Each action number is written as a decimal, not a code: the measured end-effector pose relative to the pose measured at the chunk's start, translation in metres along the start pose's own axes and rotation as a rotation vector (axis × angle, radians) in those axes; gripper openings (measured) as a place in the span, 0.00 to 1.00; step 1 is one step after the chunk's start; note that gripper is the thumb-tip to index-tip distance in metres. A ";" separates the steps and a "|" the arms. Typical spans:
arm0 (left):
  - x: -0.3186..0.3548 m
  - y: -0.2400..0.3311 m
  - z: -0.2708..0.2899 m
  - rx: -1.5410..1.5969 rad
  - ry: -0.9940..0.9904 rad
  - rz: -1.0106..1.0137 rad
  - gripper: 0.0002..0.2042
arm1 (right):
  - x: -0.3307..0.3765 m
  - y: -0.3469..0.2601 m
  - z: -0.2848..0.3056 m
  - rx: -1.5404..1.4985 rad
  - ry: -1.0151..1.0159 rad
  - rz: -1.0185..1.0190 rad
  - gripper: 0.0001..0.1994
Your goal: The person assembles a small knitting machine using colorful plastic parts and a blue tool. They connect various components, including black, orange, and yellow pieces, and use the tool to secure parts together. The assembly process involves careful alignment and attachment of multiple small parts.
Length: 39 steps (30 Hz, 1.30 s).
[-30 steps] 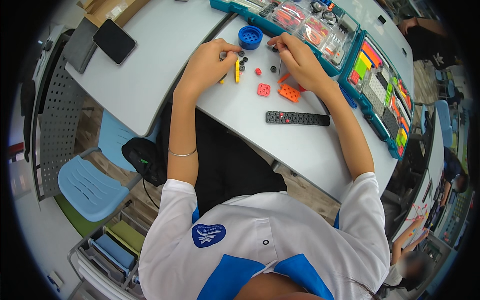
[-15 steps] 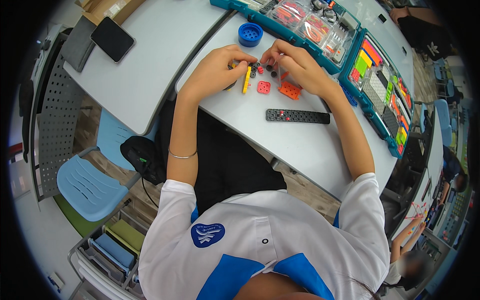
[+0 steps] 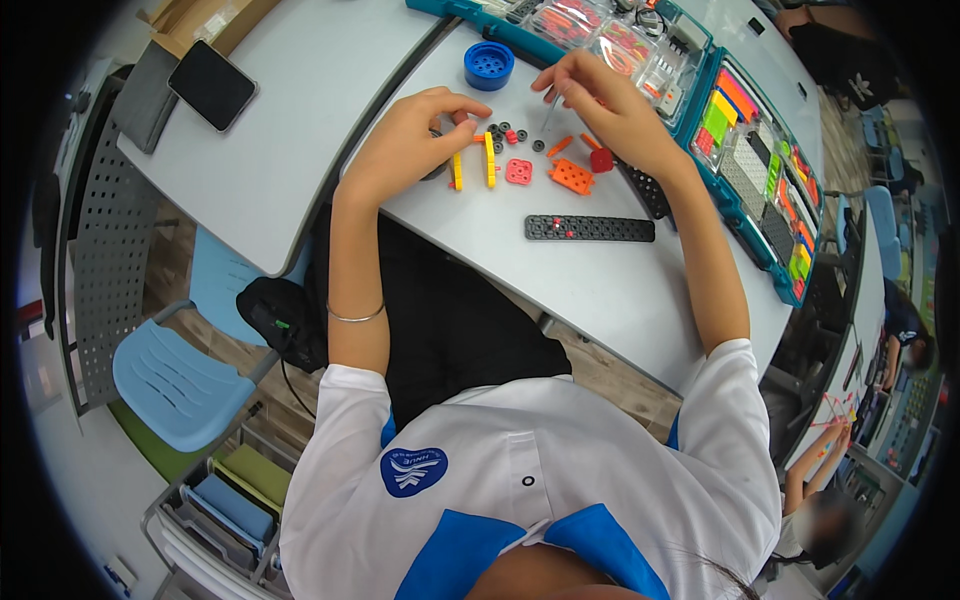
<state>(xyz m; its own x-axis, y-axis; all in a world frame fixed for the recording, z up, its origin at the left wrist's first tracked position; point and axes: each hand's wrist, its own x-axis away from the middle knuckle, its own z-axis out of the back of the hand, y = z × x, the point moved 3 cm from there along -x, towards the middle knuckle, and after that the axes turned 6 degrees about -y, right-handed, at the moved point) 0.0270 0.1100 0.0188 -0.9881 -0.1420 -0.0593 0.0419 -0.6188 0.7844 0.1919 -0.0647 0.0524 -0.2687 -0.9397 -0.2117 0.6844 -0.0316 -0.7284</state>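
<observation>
My left hand [image 3: 425, 140] rests on the white table [image 3: 470, 250], thumb and forefinger pinched on a small part I cannot make out. Two yellow beams [image 3: 489, 160] lie just below its fingertips, beside several small black rings [image 3: 500, 130]. My right hand [image 3: 605, 105] hovers farther back and pinches a thin grey rod [image 3: 549, 115] that points down at the rings. A red piece [image 3: 601, 160], an orange plate [image 3: 572, 177] and a pink square piece [image 3: 518, 172] lie below that hand. A long black perforated beam [image 3: 590, 228] lies nearer to me.
A blue round cap [image 3: 489, 65] stands behind the hands. Teal parts boxes [image 3: 755, 215] with coloured pieces line the table's far and right sides. A black phone [image 3: 212, 85] lies on the left table. A blue chair [image 3: 175, 385] stands lower left. Another person [image 3: 830, 480] is lower right.
The yellow beam held up between both hands half a second ago now lies on the table. My right hand has moved away toward the parts box with the thin rod.
</observation>
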 end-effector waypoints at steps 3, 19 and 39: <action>0.001 0.002 0.004 0.049 0.015 0.043 0.14 | -0.002 -0.002 0.010 0.022 0.088 0.038 0.08; -0.005 -0.015 0.010 0.269 0.191 0.201 0.24 | 0.006 0.007 -0.009 0.504 -0.065 0.060 0.07; -0.010 0.005 0.027 0.561 0.451 -0.063 0.18 | 0.079 -0.001 -0.004 0.304 0.067 0.016 0.12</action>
<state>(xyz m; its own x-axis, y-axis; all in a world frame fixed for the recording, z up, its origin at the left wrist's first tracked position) 0.0330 0.1288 0.0397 -0.8240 -0.4986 -0.2691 -0.2154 -0.1636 0.9627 0.1669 -0.1369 0.0338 -0.2938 -0.9165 -0.2714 0.8575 -0.1272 -0.4986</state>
